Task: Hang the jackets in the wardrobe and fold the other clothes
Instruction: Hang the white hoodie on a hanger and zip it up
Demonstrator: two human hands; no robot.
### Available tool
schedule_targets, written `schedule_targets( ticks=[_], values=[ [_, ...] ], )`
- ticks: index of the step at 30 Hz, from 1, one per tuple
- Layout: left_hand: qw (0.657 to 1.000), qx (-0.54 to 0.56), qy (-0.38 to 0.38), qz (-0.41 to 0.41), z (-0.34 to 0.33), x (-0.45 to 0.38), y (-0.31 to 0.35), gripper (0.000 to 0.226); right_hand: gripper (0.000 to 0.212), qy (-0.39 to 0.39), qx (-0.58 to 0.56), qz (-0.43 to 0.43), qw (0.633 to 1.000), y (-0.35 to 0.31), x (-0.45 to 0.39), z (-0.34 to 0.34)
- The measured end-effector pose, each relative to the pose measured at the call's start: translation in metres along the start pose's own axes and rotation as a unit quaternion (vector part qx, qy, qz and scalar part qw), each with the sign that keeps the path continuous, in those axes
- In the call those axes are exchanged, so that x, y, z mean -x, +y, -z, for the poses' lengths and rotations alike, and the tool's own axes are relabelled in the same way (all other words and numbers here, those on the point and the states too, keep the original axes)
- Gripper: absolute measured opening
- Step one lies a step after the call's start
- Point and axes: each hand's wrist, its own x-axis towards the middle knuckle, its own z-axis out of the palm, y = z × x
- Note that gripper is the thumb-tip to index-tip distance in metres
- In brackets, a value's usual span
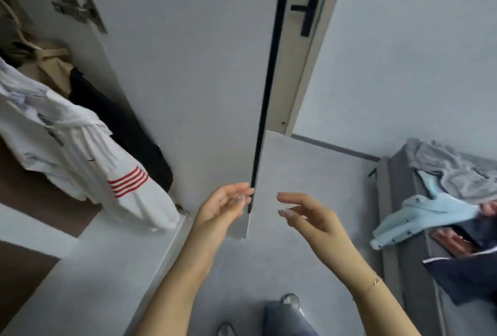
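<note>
We see our left hand at the lower free edge of the open wardrobe door, fingers loosely curled with the fingertips touching the black strip handle that runs up that edge; whether they hook round it or only rest against it, we cannot tell. Our right hand hangs just right of the same edge, apart from it, fingers relaxed and spread, holding nothing. Between the two sets of fingers stands only the thin door edge, whose bottom corner ends just below our left fingertips.

Left of our left fingers, past the door's inner face, the wardrobe stands open. A white jacket with red stripes hangs there, its sleeve end near the door's lower hinge, with a dark garment behind it against the door. An upper hinge sits high above.

Right of our right fingers, well apart, a grey bed carries the other clothes: a light blue shirt, a grey garment beyond it, and a navy piece nearer us. Open grey floor lies between our right fingers and the bed edge. Above and beyond stands a room door with a black lever.
</note>
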Motion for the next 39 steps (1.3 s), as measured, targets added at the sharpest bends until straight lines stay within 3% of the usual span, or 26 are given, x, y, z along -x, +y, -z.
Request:
schedule_targets(
  ticks=[10, 20, 28, 34, 39],
  values=[
    [0.965, -0.086, -0.247, 0.016, -0.234, 0.001, -0.008, 0.023, 0.024, 0.233, -0.076, -0.047, 0.968, 0.061, 0.119, 0.186],
    [0.888, -0.132, -0.437, 0.054, -0.534, 0.067, -0.095, 0.024, 0.025, 0.449, -0.103, -0.094, 0.883, 0.165, 0.284, 0.411],
    [0.8, -0.171, -0.566, 0.102, -0.714, 0.077, -0.149, 0.024, 0.028, 0.6, -0.15, -0.154, 0.771, 0.231, 0.359, 0.522],
    [0.719, -0.212, -0.645, 0.147, -0.831, 0.051, -0.189, 0.023, 0.025, 0.716, -0.175, -0.208, 0.643, 0.263, 0.371, 0.576],
    [0.65, -0.244, -0.703, 0.157, -0.914, 0.044, -0.211, 0.022, 0.025, 0.741, -0.169, -0.239, 0.604, 0.272, 0.378, 0.613]
  ],
)
